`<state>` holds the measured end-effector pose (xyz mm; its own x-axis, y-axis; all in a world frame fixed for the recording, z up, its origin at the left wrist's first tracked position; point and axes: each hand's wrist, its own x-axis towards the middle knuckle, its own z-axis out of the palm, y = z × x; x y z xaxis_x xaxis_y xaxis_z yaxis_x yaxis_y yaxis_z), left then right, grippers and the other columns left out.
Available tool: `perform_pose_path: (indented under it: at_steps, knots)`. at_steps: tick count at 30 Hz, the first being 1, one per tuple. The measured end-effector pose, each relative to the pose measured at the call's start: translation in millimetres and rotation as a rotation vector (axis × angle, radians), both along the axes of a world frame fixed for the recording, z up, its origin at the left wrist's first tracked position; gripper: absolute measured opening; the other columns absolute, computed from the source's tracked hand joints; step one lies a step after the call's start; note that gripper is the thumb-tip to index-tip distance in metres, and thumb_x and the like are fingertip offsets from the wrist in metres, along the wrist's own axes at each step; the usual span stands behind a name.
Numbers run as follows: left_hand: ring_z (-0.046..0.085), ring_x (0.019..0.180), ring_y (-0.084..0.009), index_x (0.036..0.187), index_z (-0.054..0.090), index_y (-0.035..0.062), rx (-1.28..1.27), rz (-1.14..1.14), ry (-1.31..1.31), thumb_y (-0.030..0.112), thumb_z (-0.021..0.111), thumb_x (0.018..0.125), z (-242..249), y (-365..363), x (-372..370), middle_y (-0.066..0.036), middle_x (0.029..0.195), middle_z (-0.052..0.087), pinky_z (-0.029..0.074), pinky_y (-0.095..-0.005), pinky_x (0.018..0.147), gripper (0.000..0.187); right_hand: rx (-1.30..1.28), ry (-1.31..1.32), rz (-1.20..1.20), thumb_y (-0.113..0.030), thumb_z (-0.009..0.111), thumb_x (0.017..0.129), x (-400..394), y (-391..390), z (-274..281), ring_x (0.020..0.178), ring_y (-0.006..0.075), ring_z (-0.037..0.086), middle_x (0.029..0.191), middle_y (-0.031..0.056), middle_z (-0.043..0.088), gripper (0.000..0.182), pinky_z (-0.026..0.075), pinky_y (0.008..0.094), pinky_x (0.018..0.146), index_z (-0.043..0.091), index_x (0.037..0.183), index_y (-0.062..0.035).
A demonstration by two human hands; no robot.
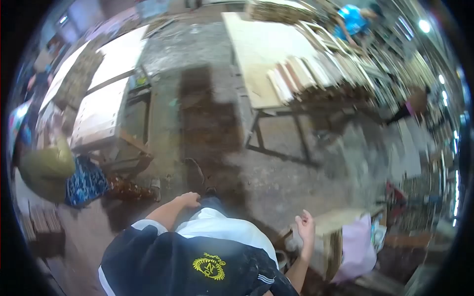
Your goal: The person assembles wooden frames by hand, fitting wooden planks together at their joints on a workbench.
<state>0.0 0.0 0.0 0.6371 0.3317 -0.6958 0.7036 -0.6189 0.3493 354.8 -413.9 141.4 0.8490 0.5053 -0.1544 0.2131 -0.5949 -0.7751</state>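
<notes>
I see the right hand (306, 226) half-curled, empty, left of the pink sheet (354, 246), its long axis running near-to-far; left hand (189, 199) farther left, bent, grip I can't tell.

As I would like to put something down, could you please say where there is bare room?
The pale table has a bare patch left of the wood strips, short of the stack at its far end. Floor looks open between it and the left table. It is crowded beside your right hand, around the pink cloth.
</notes>
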Motion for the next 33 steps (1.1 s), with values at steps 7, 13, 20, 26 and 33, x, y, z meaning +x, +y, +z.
perform_pose_path:
  at_steps: [7, 13, 20, 26, 33]
  knots:
    - [0.061, 0.114, -0.0382, 0.123, 0.063, 0.005, 0.193, 0.244, -0.082, 0.039, 0.067, 0.081, 85.7, 188.4, -31.2, -0.021, 0.123, 0.064, 0.05, -0.0463, 0.096, 0.054, 0.047, 0.186, 0.36, -0.022, 0.073, 0.086, -2.4, 279.9, -46.3, 0.1, 0.0261, 0.067, 0.117, 0.0227, 0.067, 0.054, 0.052, 0.0363, 0.088, 0.057, 0.13, 0.0051]
    - [0.062, 0.113, -0.0383, 0.13, 0.058, 0.0004, 0.193, 0.585, -0.407, 0.037, 0.068, 0.082, 139.2, 291.1, 5.8, -0.023, 0.122, 0.064, 0.049, -0.0453, 0.097, 0.06, 0.123, 0.392, 0.732, -0.019, 0.072, 0.088, -14.5, 459.5, 29.5, 0.111, 0.0248, 0.063, 0.127, 0.0189, 0.063, 0.054, 0.051, 0.0353, 0.093, 0.055, 0.134, 0.0031]
    - [0.062, 0.114, -0.0361, 0.132, 0.056, -0.003, 0.113, 0.592, -0.604, 0.034, 0.068, 0.085, 216.6, 367.8, 85.6, -0.026, 0.125, 0.062, 0.049, -0.0424, 0.099, 0.06, 0.246, 0.647, 0.856, -0.005, 0.072, 0.086, 61.1, 612.5, 72.5, 0.106, 0.016, 0.062, 0.118, 0.0072, 0.064, 0.043, 0.05, 0.0296, 0.094, 0.06, 0.127, 0.0018]
    - [0.062, 0.114, -0.0349, 0.129, 0.058, -0.0021, 0.276, 0.887, -0.712, 0.033, 0.067, 0.086, 291.3, 458.6, 106.9, -0.023, 0.123, 0.064, 0.049, -0.0412, 0.098, 0.056, 0.586, 0.596, 0.998, -0.005, 0.067, 0.089, 114.1, 817.6, 165.5, 0.109, 0.0177, 0.063, 0.117, 0.0087, 0.065, 0.04, 0.049, 0.0299, 0.097, 0.058, 0.127, 0.0024]
    - [0.063, 0.11, -0.0296, 0.127, 0.06, -0.0028, 0.558, 1.13, -0.93, 0.031, 0.068, 0.088, 335.1, 513.6, 85.9, -0.019, 0.12, 0.065, 0.05, -0.0386, 0.093, 0.052, 0.605, 0.773, 1.348, -0.011, 0.07, 0.089, 88.3, 987.8, 241.8, 0.111, 0.0206, 0.064, 0.119, 0.0107, 0.066, 0.042, 0.048, 0.0328, 0.1, 0.058, 0.127, 0.0024]
